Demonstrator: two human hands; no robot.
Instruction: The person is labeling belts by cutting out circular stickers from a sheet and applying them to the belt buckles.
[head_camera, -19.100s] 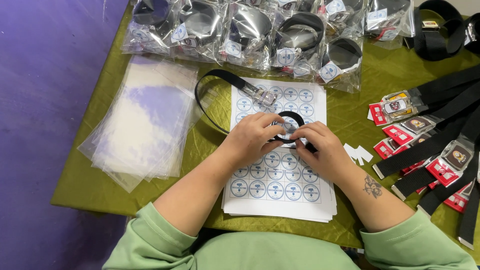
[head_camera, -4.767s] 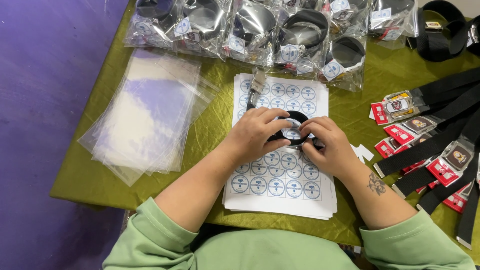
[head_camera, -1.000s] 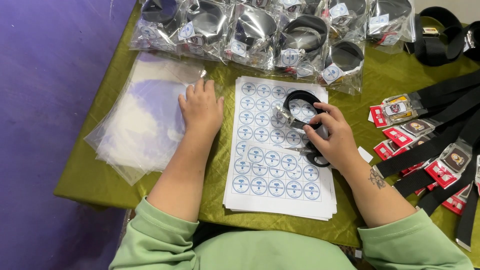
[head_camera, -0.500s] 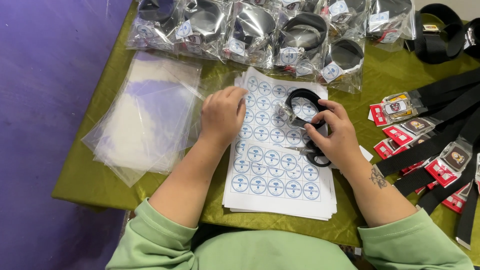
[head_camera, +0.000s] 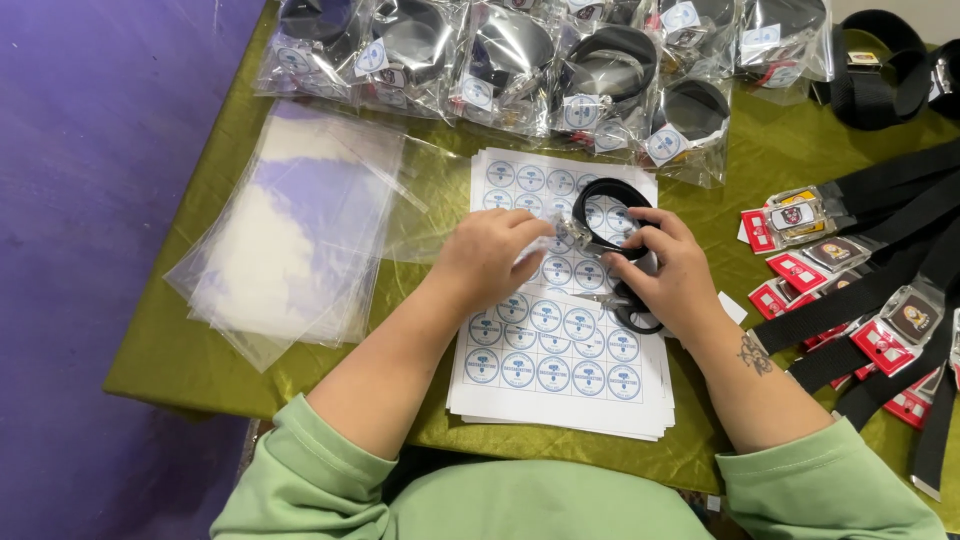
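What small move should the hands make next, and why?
Probably the left hand should peel a round blue-and-white sticker off the white sticker sheet: its fingertips already rest there, while the right hand holds the coiled black lanyard strap just above.

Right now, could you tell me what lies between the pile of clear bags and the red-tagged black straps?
In the head view, the sticker sheets, with both hands on a coiled black strap.

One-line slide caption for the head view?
Right hand holds a coiled black strap over a sticker sheet; left hand alongside.
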